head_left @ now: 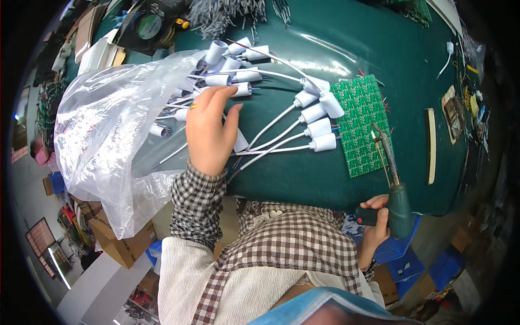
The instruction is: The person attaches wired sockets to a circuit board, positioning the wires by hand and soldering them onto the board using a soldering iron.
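Well left of the green circuit board (357, 119), a clear plastic bag (103, 124) sags over the edge of the counter (281, 176). Nearer the board, the left hand (210, 130) reaches over a pile of white sockets (242, 89), thumb away from its fingers; I can't tell whether it grips one. More cabled sockets (318, 128) line the board's left edge. On the board's near side, the right hand (377, 218) curls round a green-handled soldering tool (401, 208), its tip over the board. A pale strip (430, 146) lies right of the board.
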`<state>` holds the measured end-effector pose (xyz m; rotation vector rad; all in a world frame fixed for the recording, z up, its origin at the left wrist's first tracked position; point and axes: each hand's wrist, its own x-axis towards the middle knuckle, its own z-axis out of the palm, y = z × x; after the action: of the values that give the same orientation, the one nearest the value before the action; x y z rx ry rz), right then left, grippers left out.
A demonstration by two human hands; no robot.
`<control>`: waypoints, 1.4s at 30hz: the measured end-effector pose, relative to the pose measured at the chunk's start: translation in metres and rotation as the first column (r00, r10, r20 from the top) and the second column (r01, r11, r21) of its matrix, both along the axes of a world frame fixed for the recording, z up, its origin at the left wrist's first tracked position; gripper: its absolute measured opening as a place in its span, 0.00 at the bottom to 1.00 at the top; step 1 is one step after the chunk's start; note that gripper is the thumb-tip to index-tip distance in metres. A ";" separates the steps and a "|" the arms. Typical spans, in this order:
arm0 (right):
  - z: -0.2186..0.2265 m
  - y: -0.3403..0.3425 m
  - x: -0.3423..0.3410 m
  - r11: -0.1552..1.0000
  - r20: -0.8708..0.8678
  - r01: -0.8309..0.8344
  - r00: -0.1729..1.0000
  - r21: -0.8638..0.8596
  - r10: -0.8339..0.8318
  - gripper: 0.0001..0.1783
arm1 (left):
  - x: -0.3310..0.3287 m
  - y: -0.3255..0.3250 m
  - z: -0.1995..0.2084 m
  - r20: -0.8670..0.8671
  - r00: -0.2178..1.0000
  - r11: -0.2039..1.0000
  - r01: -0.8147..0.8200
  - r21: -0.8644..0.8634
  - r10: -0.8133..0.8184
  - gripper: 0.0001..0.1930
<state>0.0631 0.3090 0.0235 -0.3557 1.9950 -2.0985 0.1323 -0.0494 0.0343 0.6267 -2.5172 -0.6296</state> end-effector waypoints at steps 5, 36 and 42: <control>0.002 -0.012 -0.002 1.000 -0.016 0.008 1.000 -0.022 -0.008 0.14 | -0.019 -0.015 -0.016 0.155 0.988 0.976 0.062 -0.210 -0.030 0.24; -0.003 0.001 0.003 0.996 -0.055 0.056 0.997 -0.070 -0.060 0.11 | -0.054 -0.006 0.044 -0.791 0.605 0.844 0.375 0.384 0.091 0.19; -0.003 0.007 0.009 0.996 -0.028 0.073 0.997 -0.055 -0.075 0.15 | -0.054 0.025 0.064 -0.637 0.743 0.903 0.395 0.170 -0.205 0.12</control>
<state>0.0725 0.3162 0.0206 -0.3295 2.0006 -2.2085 0.0782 -0.0248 0.0981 0.0560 -1.9232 -1.1408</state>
